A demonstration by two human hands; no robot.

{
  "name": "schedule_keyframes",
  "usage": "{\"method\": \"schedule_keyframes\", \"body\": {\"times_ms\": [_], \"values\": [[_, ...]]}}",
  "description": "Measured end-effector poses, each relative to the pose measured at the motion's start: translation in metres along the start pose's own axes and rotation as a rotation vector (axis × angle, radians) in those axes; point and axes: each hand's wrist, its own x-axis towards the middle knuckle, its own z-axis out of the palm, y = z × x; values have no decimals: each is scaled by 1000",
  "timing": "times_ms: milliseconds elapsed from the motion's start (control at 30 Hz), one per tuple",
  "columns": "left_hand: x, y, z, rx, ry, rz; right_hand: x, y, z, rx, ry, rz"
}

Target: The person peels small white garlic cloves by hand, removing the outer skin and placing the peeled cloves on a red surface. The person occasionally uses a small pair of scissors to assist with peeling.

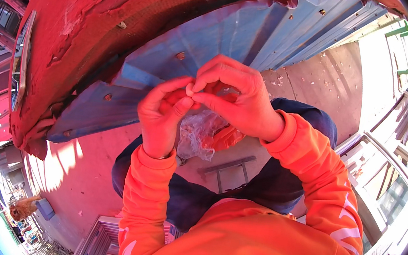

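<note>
Where both hands [202,102] pinch: clear bag [198,134], close under blue sheet-metal edge [134,75].

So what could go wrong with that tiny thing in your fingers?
The small piece is only pinched between the fingertips of the left hand and right hand, so it might slip and drop to the floor. The thin clear plastic bag hangs loosely beneath and might fall or spill too.

A crumpled clear plastic bag [198,134] hangs below both hands, its top pinched between the fingertips of the left and right hand.
</note>
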Motion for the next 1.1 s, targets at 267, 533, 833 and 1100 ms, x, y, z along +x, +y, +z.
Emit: {"method": "schedule_keyframes", "body": {"times_ms": [267,533,833,1100], "values": [[0,2,3,29,0,7,1,-10,-1,-26,-3,19],[-1,4,4,59,-7,36,-2,-2,-5,-41,-44,-27],[-1,6,8,39,13,38,0,-9,0,-40,10,20],[-2,6,9,37,15,47,0,-8,1,-20,22,6]]}}
